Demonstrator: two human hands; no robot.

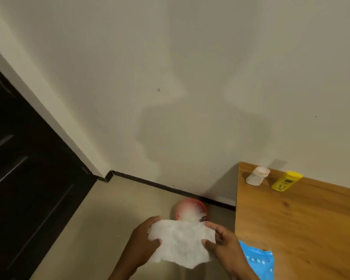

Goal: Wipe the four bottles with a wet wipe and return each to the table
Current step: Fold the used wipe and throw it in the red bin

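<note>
- Both my hands hold the wet wipe (181, 242) spread out in front of me, off the counter's left edge and above the floor.
- My left hand (142, 241) has its grip pinching the wipe's left edge, thumb on top.
- My right hand (223, 242) pinches the right edge the same way, thumb and fingers pressed on the sheet.
- Just beside my right wrist lies the blue wipes pack (258, 261), on the near corner of the counter (303, 223).
- Beyond the wipe, down on the floor, sits a red round bin (191, 208) against the skirting; what is in it is too blurred to tell.
- Far back on the counter stand two bottles near the wall: a white bottle (257, 175) and a yellow bottle (286, 180), close together, not touching.
- Only these two of the four show; the others are out of view.
- Judging by this, I cannot tell how many bottles have been wiped; no bottle is in my grip now.
</note>
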